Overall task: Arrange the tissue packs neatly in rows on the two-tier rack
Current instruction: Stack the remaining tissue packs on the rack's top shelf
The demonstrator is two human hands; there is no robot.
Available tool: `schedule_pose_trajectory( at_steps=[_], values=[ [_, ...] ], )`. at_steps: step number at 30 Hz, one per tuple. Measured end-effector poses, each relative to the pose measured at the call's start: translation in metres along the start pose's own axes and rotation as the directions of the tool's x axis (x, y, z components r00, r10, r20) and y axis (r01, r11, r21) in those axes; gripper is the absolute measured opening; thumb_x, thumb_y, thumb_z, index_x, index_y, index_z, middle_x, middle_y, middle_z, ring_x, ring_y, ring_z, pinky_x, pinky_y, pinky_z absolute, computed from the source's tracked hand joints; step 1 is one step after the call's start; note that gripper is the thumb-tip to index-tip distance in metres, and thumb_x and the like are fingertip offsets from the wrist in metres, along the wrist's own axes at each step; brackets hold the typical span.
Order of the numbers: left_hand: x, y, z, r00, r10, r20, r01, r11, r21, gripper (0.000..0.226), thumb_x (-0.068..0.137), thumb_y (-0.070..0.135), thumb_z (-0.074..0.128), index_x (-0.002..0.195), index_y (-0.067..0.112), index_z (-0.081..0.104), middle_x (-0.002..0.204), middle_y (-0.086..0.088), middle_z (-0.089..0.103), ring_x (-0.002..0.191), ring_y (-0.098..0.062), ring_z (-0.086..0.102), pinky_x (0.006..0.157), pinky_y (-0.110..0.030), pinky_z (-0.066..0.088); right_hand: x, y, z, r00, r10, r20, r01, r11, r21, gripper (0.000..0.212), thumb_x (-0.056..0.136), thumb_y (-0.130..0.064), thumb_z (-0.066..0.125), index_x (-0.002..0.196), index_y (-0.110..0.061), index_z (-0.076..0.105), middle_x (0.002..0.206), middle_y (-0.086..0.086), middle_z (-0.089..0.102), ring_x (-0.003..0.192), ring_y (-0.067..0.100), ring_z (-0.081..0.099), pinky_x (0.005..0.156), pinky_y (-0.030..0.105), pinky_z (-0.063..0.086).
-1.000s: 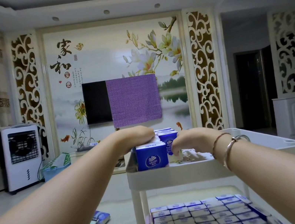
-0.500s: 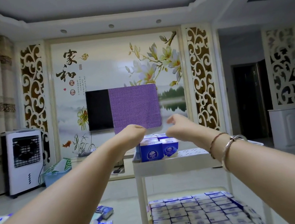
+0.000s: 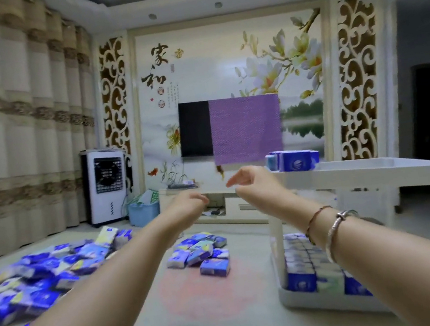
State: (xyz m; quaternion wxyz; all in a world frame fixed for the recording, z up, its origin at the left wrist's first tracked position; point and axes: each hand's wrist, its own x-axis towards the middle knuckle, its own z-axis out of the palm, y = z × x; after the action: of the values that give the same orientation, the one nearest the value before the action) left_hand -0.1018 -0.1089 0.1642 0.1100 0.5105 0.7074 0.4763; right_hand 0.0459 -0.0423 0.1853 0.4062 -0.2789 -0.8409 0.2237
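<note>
Lower tier (image 3: 309,275) is sitting full; top tier (image 3: 379,166) is holding few packs (image 3: 294,159). Floor piles (image 3: 199,255) are waiting. Left hand (image 3: 186,204) and right hand (image 3: 250,179) are hovering empty, fingers loosely curled.

1. The two-tier rack (image 3: 379,168) looks like smooth white plastic with a soft sheen.
2. The tissue packs (image 3: 294,160) on its top tier wear glossy blue film wrap.
3. The loose floor packs (image 3: 199,255) show the same shiny wrap.
4. The purple cloth (image 3: 246,127) has a matt, woven texture.
5. The bangle (image 3: 336,230) looks like polished metal.
6. The curtains (image 3: 17,124) are matt fabric.
</note>
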Motion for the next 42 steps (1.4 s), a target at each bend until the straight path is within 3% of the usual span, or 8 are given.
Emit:
schedule_pose_trajectory(
  at_steps=[11,16,19,25,30,33,37,42],
  values=[
    [0.019,-0.173,0.036,0.961,-0.277,0.016,0.276,0.952,-0.130,0.045,0.081,-0.010,0.035,0.101,0.016,0.066,0.118,-0.009,0.064,0.113,-0.020,0.056,0.089,-0.027,0.043,0.008,0.115,0.147,0.948,0.244,0.206,-0.229,0.969,-0.096,0.032,0.082,-0.006,0.053,0.112,-0.011,0.062,0.116,0.006,0.064,0.104,0.019,0.057,0.075,0.022,0.041],
    [0.051,-0.202,0.069,0.955,-0.296,0.010,0.291,0.934,-0.205,0.038,0.081,-0.008,0.040,0.095,0.021,0.061,0.118,-0.006,0.062,0.105,-0.016,0.055,0.082,-0.024,0.043,0.023,0.174,0.189,0.941,0.317,0.116,-0.301,0.943,-0.140,0.042,0.080,-0.017,0.062,0.120,-0.012,0.052,0.120,0.009,0.057,0.110,0.023,0.052,0.082,0.025,0.038],
    [0.060,-0.214,0.087,0.956,-0.292,-0.026,0.281,0.940,-0.195,0.023,0.082,0.013,0.050,0.087,0.033,0.060,0.115,0.008,0.065,0.107,-0.014,0.058,0.098,-0.031,0.043,0.029,0.194,0.204,0.943,0.323,0.078,-0.305,0.935,-0.183,0.048,0.080,-0.024,0.065,0.124,-0.016,0.050,0.122,0.007,0.049,0.119,0.024,0.045,0.094,0.025,0.033],
    [0.066,-0.217,0.093,0.961,-0.276,-0.016,0.269,0.946,-0.178,0.019,0.076,0.022,0.056,0.090,0.033,0.062,0.105,0.019,0.067,0.109,-0.007,0.058,0.106,-0.033,0.037,0.028,0.202,0.204,0.962,0.273,0.003,-0.273,0.961,-0.036,0.041,0.073,-0.040,0.077,0.105,-0.022,0.060,0.105,-0.003,0.058,0.096,0.014,0.056,0.081,0.020,0.045],
    [0.065,-0.214,0.077,0.960,-0.275,0.041,0.267,0.868,-0.418,0.035,0.086,0.029,0.068,0.116,0.019,0.055,0.116,0.000,0.062,0.107,-0.014,0.059,0.090,-0.025,0.045,0.020,0.188,0.195,0.946,0.322,-0.025,-0.296,0.898,0.327,0.028,0.076,-0.023,0.079,0.098,-0.018,0.062,0.099,-0.002,0.067,0.081,0.005,0.064,0.068,0.015,0.048],
    [0.058,-0.210,0.073,0.958,-0.226,0.179,0.284,0.842,-0.459,0.055,0.077,0.042,0.075,0.122,0.019,0.051,0.119,0.000,0.063,0.113,-0.012,0.059,0.100,-0.027,0.043,0.013,0.175,0.197,0.968,0.248,0.038,-0.241,0.876,0.418,0.026,0.078,-0.015,0.077,0.099,-0.013,0.062,0.098,-0.001,0.068,0.085,0.006,0.065,0.069,0.016,0.050],
    [0.058,-0.210,0.065,0.972,-0.158,0.172,0.229,0.786,-0.573,0.025,0.087,0.014,0.067,0.109,0.020,0.055,0.108,-0.006,0.072,0.098,-0.014,0.067,0.096,-0.030,0.046,0.008,0.169,0.202,0.985,0.080,0.155,-0.144,0.875,0.462,0.022,0.081,-0.007,0.071,0.101,-0.011,0.064,0.111,-0.001,0.069,0.101,0.011,0.066,0.083,0.022,0.051],
    [0.064,-0.220,0.055,0.969,-0.214,0.123,0.240,0.701,-0.671,0.053,0.076,-0.003,0.067,0.124,0.010,0.051,0.109,-0.013,0.067,0.088,-0.019,0.062,0.088,-0.033,0.046,0.023,0.175,0.210,0.993,0.087,-0.081,-0.064,0.965,0.253,0.033,0.082,0.006,0.053,0.102,-0.019,0.061,0.107,-0.008,0.066,0.108,0.012,0.057,0.082,0.008,0.038]
  ],
)
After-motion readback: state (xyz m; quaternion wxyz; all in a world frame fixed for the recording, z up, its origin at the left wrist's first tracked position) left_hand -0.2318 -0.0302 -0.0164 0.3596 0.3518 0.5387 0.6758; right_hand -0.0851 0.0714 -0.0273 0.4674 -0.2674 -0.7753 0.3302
